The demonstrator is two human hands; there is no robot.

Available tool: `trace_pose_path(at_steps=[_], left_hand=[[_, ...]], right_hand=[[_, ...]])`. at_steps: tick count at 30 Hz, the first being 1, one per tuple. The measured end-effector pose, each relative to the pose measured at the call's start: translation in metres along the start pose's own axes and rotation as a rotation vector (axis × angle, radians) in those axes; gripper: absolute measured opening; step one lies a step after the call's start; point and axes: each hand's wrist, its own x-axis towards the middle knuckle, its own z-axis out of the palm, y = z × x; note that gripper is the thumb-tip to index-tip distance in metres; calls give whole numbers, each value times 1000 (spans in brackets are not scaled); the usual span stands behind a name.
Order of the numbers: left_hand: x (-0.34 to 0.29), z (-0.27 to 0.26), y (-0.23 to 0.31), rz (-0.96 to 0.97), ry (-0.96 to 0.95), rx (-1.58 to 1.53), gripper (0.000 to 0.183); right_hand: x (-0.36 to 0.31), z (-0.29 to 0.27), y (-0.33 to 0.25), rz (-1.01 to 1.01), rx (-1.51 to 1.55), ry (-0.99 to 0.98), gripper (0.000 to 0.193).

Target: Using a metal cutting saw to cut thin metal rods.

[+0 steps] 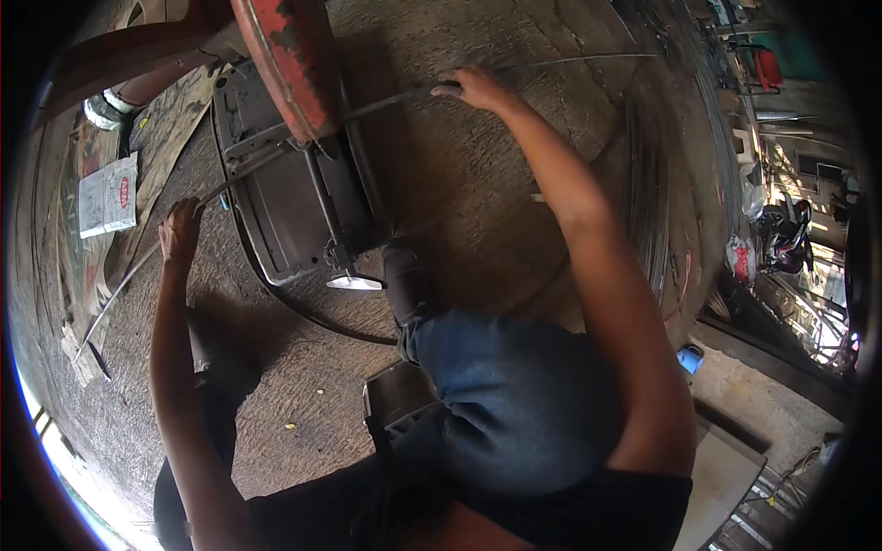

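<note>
A long, thin metal bar (pixel 588 59) runs across the view, from the floor at left, past the machine, to the far right. My left hand (pixel 179 230) is closed around it on the near left side of the machine. Further out to the right, my right hand (pixel 478 90) grips the same bar. Between my hands, the bar passes below a worn red machine head (pixel 292 69) and above a dark metal base (pixel 294 225). Just how it sits under the head is hidden. A rod with a pale pedal-like end (pixel 356 283) slopes toward my dark boot (pixel 409 275).
A white printed sack (pixel 108 196) lies on boards at left. Long metal bars (pixel 654 165) lie along the floor at right. A blue cup-like object (pixel 690 358) stands near the right ledge, below a parked motorbike (pixel 785 234). A dark hoop (pixel 312 321) curves around the base.
</note>
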Motion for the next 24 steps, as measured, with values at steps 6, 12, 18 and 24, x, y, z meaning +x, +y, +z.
trace_pose_path(at_steps=[6, 12, 18, 24], left_hand=[[6, -8, -42, -64, -184, -266, 39], [7, -4, -48, -145, -361, -272, 43], [-16, -11, -63, -207, -284, -179, 42], [-5, -12, -22, -149, -157, -125, 38]], right_hand=[[0, -13, -9, 84, 32, -90, 80], [-4, -6, 16, 125, 30, -61, 78], [41, -13, -44, -41, 127, -318, 69], [41, 18, -60, -238, 272, -64, 62]])
